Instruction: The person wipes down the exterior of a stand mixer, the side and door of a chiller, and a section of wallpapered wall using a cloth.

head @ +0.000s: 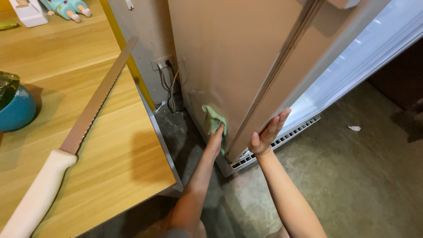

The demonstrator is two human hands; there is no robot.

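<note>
A beige refrigerator (220,57) stands ahead with its door (308,57) swung open. My left hand (216,137) presses a light green cloth (213,119) against the lower side panel of the fridge, near its bottom corner. My right hand (266,134) lies flat with fingers extended on the lower edge of the open door, holding it. Both forearms reach down from the bottom of the view.
A wooden table (110,132) stands at left, with a long serrated knife (75,136) with a white handle, a blue bowl (15,108) and toys at the back. Cables and a wall socket (161,61) are behind the fridge. White vent grille (282,141) at fridge base; concrete floor (352,176).
</note>
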